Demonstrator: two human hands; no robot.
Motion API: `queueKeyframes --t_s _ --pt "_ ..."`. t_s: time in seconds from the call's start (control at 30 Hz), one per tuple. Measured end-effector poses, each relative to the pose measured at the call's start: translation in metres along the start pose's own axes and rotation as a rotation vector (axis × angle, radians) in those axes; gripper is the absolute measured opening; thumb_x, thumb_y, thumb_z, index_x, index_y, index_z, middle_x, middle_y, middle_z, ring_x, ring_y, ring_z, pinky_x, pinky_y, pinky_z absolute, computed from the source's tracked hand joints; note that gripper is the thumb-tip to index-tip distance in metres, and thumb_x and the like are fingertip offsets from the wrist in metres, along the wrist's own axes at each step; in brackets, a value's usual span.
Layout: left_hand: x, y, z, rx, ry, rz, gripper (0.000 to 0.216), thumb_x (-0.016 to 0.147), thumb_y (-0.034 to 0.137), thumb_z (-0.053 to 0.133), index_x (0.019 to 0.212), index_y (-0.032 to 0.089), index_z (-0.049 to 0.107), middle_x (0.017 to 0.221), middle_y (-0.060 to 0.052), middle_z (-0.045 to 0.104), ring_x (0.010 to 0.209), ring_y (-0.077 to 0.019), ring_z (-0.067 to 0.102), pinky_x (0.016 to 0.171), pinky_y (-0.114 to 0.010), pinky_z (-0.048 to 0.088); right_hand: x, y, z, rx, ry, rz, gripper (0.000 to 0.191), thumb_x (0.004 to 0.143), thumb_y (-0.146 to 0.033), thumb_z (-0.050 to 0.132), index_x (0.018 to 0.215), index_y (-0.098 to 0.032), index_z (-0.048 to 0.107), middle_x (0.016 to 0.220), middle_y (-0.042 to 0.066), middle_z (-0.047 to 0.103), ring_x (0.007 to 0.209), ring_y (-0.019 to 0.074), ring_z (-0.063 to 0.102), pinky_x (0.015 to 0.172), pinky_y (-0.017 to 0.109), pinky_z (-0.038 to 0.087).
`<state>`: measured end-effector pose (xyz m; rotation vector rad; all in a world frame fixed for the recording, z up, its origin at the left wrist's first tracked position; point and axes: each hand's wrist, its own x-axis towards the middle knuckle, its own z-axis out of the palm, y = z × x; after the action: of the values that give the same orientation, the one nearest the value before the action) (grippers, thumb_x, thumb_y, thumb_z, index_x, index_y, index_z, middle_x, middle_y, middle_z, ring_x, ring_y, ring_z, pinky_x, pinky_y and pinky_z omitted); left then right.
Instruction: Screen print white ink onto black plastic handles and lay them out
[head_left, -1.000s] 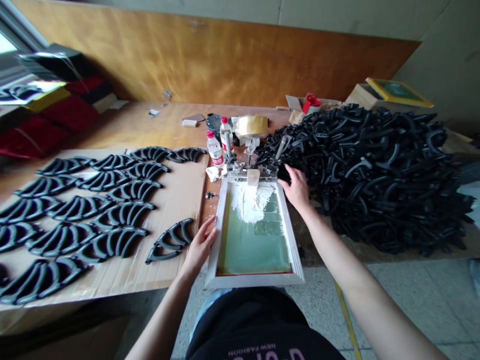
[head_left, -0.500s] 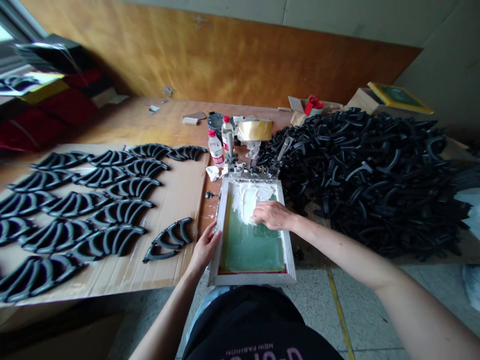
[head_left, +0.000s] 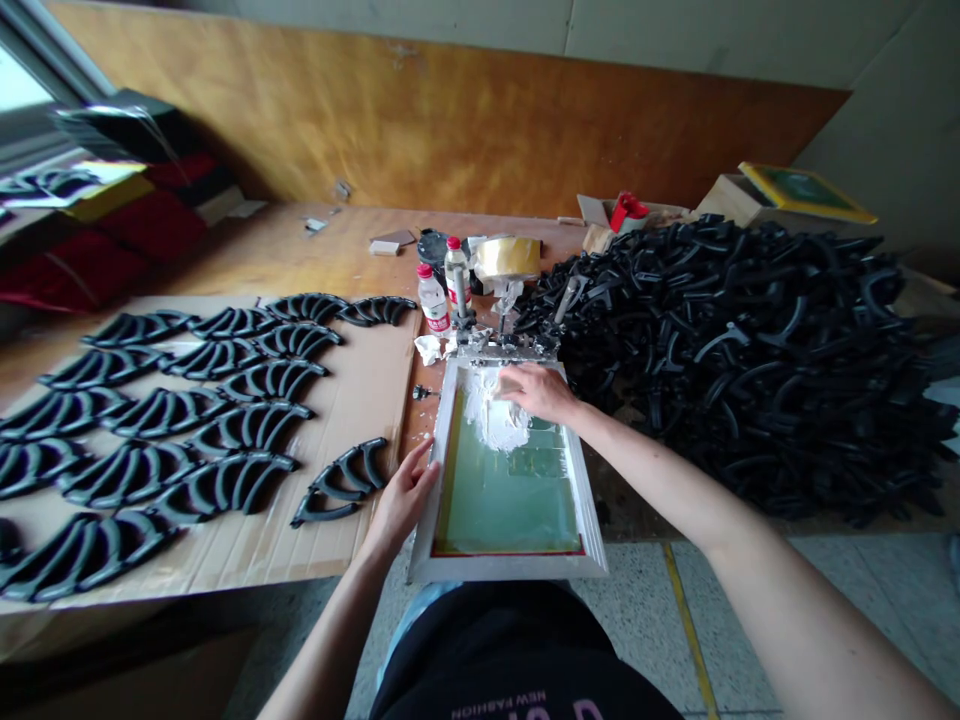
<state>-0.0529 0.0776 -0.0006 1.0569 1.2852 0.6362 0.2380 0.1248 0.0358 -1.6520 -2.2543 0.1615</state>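
Note:
A screen-printing frame (head_left: 596, 530) with silver edges and a green mesh (head_left: 495, 510) lies in front of me, its far end at a metal hinge clamp (head_left: 495, 352). White paste (head_left: 504, 428) is smeared over the far part of the mesh. My left hand (head_left: 405, 495) grips the frame's left edge, with its lower fingers partly hidden. My right hand (head_left: 538, 390) is closed at the mesh's far end on a small pale squeegee (head_left: 507, 386), mostly covered by the fingers.
Black curved plastic parts (head_left: 247, 430) lie in rows on cardboard (head_left: 367, 380) at left. A large heap of similar parts (head_left: 750, 370) is at right. Behind the clamp stand two red-capped bottles (head_left: 433, 305) and a yellow tape roll (head_left: 510, 258). A knob (head_left: 422, 392) sits left of the frame.
My right hand has moved away from me with the squeegee, toward the clamp, and the paste has shifted. The frame's near end looks larger and slightly raised. My left hand stays at its edge.

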Motion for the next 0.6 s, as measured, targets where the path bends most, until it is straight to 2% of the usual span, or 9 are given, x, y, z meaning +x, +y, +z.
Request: queueKeyframes --t_s 0.07,0.1,0.17,0.27,0.37,0.43,0.5,0.6 --pt "-0.008 0.019 -0.002 -0.014 0.007 0.018 0.073 0.07 0.05 0.074 0.135 0.023 0.055 0.08 -0.004 0.073 0.065 -0.0197 0.066 0.054 -0.025 0.05 0.024 0.009 -0.013 -0.047 0.031 0.144 0.053 0.083 -0.036 0.07 0.134 -0.032 0.054 0.101 0.001 0.071 0.087 0.0196 0.063 0.075 0.027 0.044" --pt "-0.012 0.029 -0.003 -0.023 0.017 0.043 0.07 0.07 0.052 0.074 0.132 0.022 0.058 0.083 -0.005 0.073 0.069 -0.0206 0.067 0.057 -0.026 0.051 0.031 0.015 -0.02 -0.066 0.053 0.207 0.058 0.084 -0.037 0.069 0.138 -0.034 0.049 0.1 0.001 0.072 0.086 0.0195 0.064 0.075 0.027 0.044" --pt "-0.017 0.05 -0.005 -0.028 0.052 0.1 0.061 0.072 0.057 0.071 0.121 0.02 0.066 0.092 -0.006 0.073 0.078 -0.0214 0.067 0.063 -0.026 0.052 0.034 0.035 -0.036 -0.077 0.139 0.325 0.052 0.088 -0.039 0.063 0.138 -0.033 0.05 0.096 0.001 0.073 0.084 0.02 0.065 0.077 0.028 0.044" --pt "-0.013 0.079 -0.003 -0.071 0.051 0.161 0.059 0.077 0.066 0.06 0.111 0.018 0.069 0.097 -0.006 0.071 0.077 -0.0187 0.065 0.064 -0.026 0.052 0.008 0.07 -0.05 -0.013 0.305 0.522 0.033 0.094 -0.035 0.051 0.124 -0.026 0.061 0.086 0.002 0.072 0.081 0.0199 0.065 0.076 0.029 0.044" --pt "0.002 0.108 0.007 -0.199 0.019 0.362 0.057 0.08 0.065 0.057 0.113 0.019 0.066 0.108 -0.007 0.069 0.087 -0.0188 0.065 0.075 -0.029 0.054 -0.031 0.086 -0.034 0.101 0.31 0.672 0.025 0.093 -0.029 0.047 0.107 -0.02 0.067 0.077 0.003 0.07 0.077 0.0196 0.064 0.075 0.029 0.045" --pt "0.015 0.122 0.015 -0.236 0.047 0.466 0.053 0.08 0.059 0.058 0.114 0.02 0.064 0.113 -0.007 0.067 0.096 -0.0201 0.064 0.083 -0.032 0.053 -0.052 0.076 -0.008 0.162 0.241 0.667 0.022 0.092 -0.03 0.05 0.101 -0.019 0.068 0.08 0.003 0.069 0.078 0.0201 0.063 0.077 0.03 0.047" --pt "0.027 0.128 0.022 -0.248 0.079 0.462 0.051 0.082 0.057 0.056 0.115 0.019 0.063 0.108 -0.007 0.068 0.097 -0.0206 0.064 0.083 -0.034 0.053 -0.066 0.054 0.022 0.182 0.139 0.556 0.021 0.086 -0.031 0.062 0.102 -0.019 0.068 0.087 0.005 0.069 0.085 0.0209 0.062 0.081 0.032 0.047" --pt "0.033 0.112 0.032 -0.284 0.137 0.433 0.054 0.084 0.06 0.052 0.118 0.019 0.058 0.1 -0.006 0.069 0.091 -0.0188 0.065 0.079 -0.033 0.053 -0.072 0.021 0.049 0.143 -0.039 0.318 0.033 0.081 -0.029 0.072 0.113 -0.023 0.067 0.1 0.006 0.066 0.098 0.0211 0.058 0.09 0.034 0.044"
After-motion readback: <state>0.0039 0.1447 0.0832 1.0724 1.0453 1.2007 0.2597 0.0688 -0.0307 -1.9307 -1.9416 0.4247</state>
